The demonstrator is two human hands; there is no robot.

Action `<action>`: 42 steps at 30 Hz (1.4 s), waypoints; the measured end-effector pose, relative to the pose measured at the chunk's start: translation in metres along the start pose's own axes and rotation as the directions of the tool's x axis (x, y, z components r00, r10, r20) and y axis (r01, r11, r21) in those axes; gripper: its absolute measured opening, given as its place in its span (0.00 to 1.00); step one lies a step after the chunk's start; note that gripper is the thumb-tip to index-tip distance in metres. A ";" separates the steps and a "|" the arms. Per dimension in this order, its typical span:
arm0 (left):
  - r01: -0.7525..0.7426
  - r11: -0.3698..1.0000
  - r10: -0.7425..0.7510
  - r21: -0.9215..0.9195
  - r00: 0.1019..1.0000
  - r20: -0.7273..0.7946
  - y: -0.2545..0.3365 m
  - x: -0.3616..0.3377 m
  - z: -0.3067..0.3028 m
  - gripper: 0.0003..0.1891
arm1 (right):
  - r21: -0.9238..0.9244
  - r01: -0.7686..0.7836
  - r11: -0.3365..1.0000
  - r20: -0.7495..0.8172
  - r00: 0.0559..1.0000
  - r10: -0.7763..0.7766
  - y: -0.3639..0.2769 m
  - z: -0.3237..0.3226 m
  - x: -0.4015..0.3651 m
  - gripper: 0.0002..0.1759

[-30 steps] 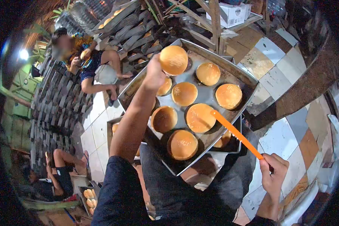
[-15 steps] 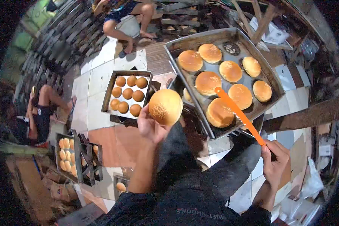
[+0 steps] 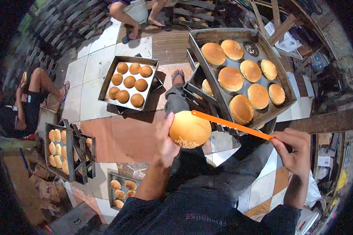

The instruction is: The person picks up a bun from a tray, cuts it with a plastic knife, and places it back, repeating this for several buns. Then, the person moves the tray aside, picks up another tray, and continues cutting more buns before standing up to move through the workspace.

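A round golden bun point(image 3: 190, 131) with sesame seeds on its near side rests in my left hand point(image 3: 166, 145), whose fingers curve around its left edge and underside. My right hand point(image 3: 296, 150) grips the near end of a long, thin orange hacksaw blade point(image 3: 231, 124) with small teeth along its lower edge. The blade slants leftward, and its holed tip lies over the bun's upper right rim; whether it touches cannot be told. Behind the blade, a deep metal tray point(image 3: 219, 92) holds several large seeded buns point(image 3: 241, 109) and a dark round patch.
A square tray point(image 3: 102, 88) of small round buns stands on the tiled floor ahead. Stacked trays point(image 3: 70, 152) and another small tray point(image 3: 113, 196) with buns sit at left. One person's legs point(image 3: 123, 17) show at the top; another person point(image 3: 35, 96) sits far left.
The bun has come lower and rightward in my left hand, its seeded part now nearer me. The orange blade has swung from above the tray's buns to the held bun. The view has shifted.
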State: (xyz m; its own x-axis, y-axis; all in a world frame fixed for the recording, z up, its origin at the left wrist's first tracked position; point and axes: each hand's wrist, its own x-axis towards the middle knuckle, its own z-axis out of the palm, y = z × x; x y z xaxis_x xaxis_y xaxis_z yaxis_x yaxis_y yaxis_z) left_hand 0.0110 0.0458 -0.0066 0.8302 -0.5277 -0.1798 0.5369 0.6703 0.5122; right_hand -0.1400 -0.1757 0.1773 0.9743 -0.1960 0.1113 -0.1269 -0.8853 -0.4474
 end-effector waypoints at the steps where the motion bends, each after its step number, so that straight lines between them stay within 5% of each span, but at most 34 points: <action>1: -0.040 0.988 0.036 0.150 0.999 0.027 0.001 -0.003 -0.001 0.19 | -0.001 -0.009 1.000 0.001 1.000 0.009 -0.002 -0.004 0.001 0.04; 9: -0.061 0.902 0.004 0.427 0.991 0.133 0.020 -0.013 0.027 0.18 | -0.095 0.037 0.995 0.100 0.995 -0.028 -0.008 -0.019 0.004 0.03; 11: -0.198 0.786 0.049 0.586 0.964 0.260 0.020 -0.009 0.017 0.18 | -0.111 0.016 0.994 0.110 0.994 -0.004 -0.008 -0.024 0.005 0.03; 13: -0.198 0.711 -0.032 0.675 0.949 0.313 0.029 -0.010 0.022 0.17 | -0.096 0.124 0.988 0.184 0.977 -0.105 -0.006 -0.032 0.010 0.02; 17: -0.186 0.467 -0.298 0.865 0.887 0.352 0.030 -0.010 0.036 0.16 | -0.096 0.142 0.985 0.570 0.819 -0.062 -0.001 -0.073 0.033 0.04; 18: -0.073 0.567 -0.337 0.820 0.888 0.312 0.020 -0.014 0.044 0.17 | -0.093 0.115 0.989 0.560 0.827 -0.044 0.002 -0.072 0.037 0.04; 19: -0.200 0.493 -0.430 0.847 0.790 0.437 0.018 -0.005 0.049 0.16 | -0.104 0.231 0.967 0.551 0.823 -0.138 0.003 -0.067 0.040 0.05; 21: 0.109 0.675 -0.476 0.730 0.820 0.317 -0.021 -0.010 0.029 0.16 | -0.096 0.297 0.950 0.547 0.813 -0.198 0.007 -0.051 0.038 0.09; 23: -0.191 0.553 -0.469 0.811 0.734 0.492 -0.053 0.006 -0.012 0.20 | -0.231 0.201 0.952 0.726 0.686 0.032 0.017 -0.031 0.035 0.10; 24: -0.292 0.461 -0.469 0.838 0.722 0.509 -0.063 0.004 -0.013 0.18 | -0.201 0.262 0.944 0.659 0.749 -0.067 0.033 -0.030 0.024 0.09; 26: -0.434 0.347 -0.466 0.831 0.689 0.555 -0.110 -0.012 -0.043 0.19 | -0.139 0.137 0.981 0.609 0.793 -0.024 0.058 -0.036 0.008 0.09; 27: -0.352 0.135 -0.691 0.926 0.637 0.343 -0.122 -0.014 -0.047 0.22 | -0.060 0.043 0.997 0.549 0.836 -0.003 0.068 -0.039 -0.001 0.09; 29: -0.335 -0.023 -0.891 0.942 0.434 0.132 -0.142 -0.007 -0.041 0.24 | -0.011 -0.083 0.996 0.523 0.849 0.077 0.077 -0.038 -0.017 0.09; 33: -0.426 0.132 -0.824 0.895 0.455 0.338 -0.179 -0.015 -0.066 0.18 | 0.073 -0.167 0.983 0.396 0.910 0.125 0.100 -0.041 -0.069 0.09; 35: -0.522 -0.066 -0.930 0.850 0.342 0.138 -0.178 0.006 -0.065 0.17 | 0.072 -0.311 0.948 0.042 0.950 0.309 0.111 -0.037 -0.107 0.10; 36: -0.599 -0.166 -0.931 0.783 0.358 0.076 -0.179 0.017 -0.056 0.15 | 0.091 -0.340 0.936 0.036 0.940 0.338 0.115 -0.032 -0.130 0.10; 38: -0.614 -0.340 -0.936 0.713 0.298 -0.190 -0.196 0.056 -0.046 0.14 | 0.505 -0.566 0.652 -0.226 0.642 0.732 0.131 -0.019 -0.163 0.11; 39: -0.764 -0.191 -0.963 0.616 0.267 0.031 -0.220 0.078 -0.082 0.21 | 0.753 -0.357 0.552 -0.355 0.486 0.799 0.144 0.004 -0.173 0.13; 42: -0.747 -0.183 -0.972 0.639 0.234 -0.005 -0.244 0.100 -0.072 0.22 | 0.897 0.222 0.382 -0.387 -0.024 0.922 0.171 0.054 -0.162 0.13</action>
State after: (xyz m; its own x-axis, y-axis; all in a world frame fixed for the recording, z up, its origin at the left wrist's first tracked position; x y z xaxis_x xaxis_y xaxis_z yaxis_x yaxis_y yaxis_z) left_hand -0.0258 -0.1327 -0.2101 -0.3268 -0.7728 -0.5440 -0.8144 -0.0618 0.5770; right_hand -0.3089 -0.2722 0.0350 -0.2127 -0.9745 -0.0716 0.3346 -0.0038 -0.9423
